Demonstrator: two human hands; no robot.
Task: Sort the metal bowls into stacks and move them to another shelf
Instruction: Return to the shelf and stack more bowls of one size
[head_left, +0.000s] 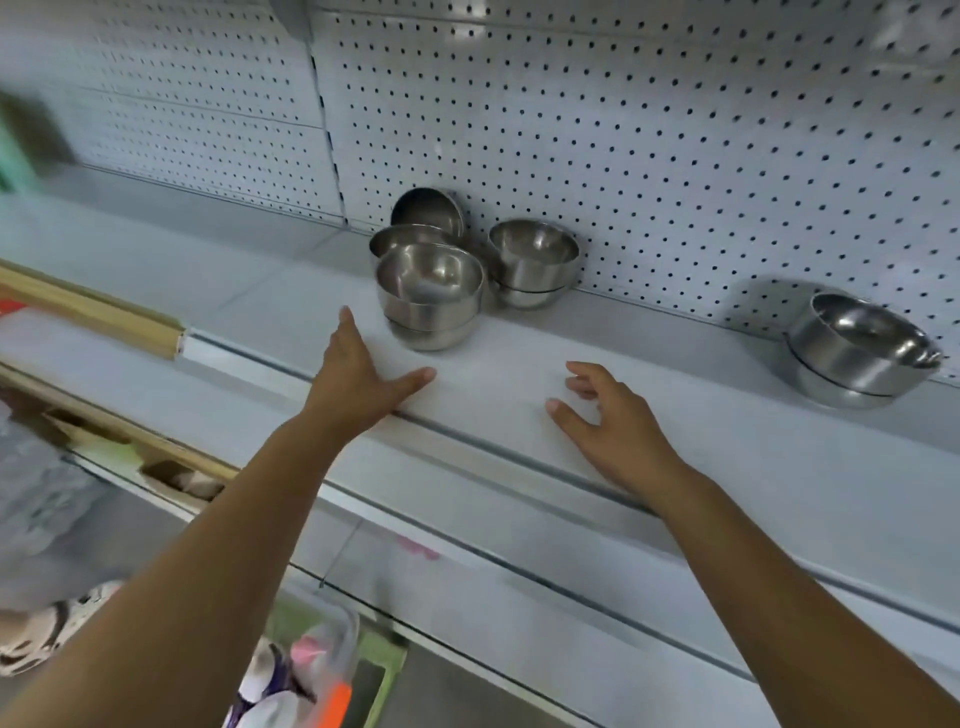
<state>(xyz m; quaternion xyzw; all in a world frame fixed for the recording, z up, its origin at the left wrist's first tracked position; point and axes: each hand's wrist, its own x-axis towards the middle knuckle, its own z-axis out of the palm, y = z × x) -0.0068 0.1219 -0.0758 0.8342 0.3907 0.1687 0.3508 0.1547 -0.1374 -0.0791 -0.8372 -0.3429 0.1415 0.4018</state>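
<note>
Our left hand (358, 376) is spread wide, fingers straight and thumb splayed to the right. It lies palm down over the shelf (519, 343) just inside the front edge. It holds nothing, and we cannot tell whether it presses on the surface or hangs just above it. Our right hand (610, 415) is a little to its right, also palm down near the front edge, with fingers loosely curled, thumb out and nothing in its grasp.

Along the front edge to the left runs a wooden strip (93, 312).

Just beyond our left fingertips, and apart from them, stands the nearest stack (428, 299) of two nested metal bowls. Close behind it sits a single bowl (400, 239). Behind that, a tilted bowl (428, 210) leans on its side against the pegboard back (649, 130). Just to the right of these, by the shelf's back edge, is a second stack (535, 267) of two bowls. Well apart, toward the right end of the shelf, a wider stack (860, 351) of broader bowls stands by the back edge.
</note>
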